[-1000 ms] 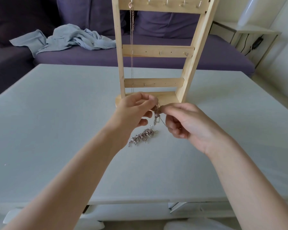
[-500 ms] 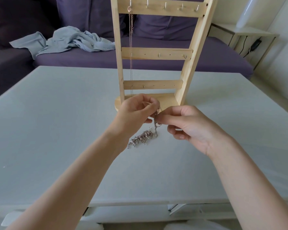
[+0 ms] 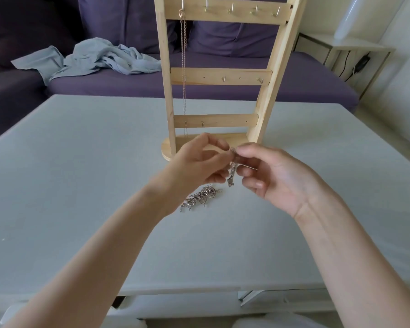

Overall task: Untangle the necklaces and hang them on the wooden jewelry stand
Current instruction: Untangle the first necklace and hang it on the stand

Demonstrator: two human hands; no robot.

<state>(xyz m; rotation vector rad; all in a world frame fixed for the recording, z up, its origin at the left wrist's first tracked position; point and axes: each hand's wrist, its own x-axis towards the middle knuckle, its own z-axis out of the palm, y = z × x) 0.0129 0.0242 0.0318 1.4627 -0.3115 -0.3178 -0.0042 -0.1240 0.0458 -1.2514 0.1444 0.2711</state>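
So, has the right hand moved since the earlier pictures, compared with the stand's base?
Yes. The right hand has risen toward the base of the wooden jewelry stand; its fingertips now nearly meet the base's front edge, lifting the silver necklace.

Soft, even daylight; faint shadows, mild wide-angle bending toward the edges.

Obstacles: wooden jewelry stand at table centre, tangled silver necklace before it; table flanks open
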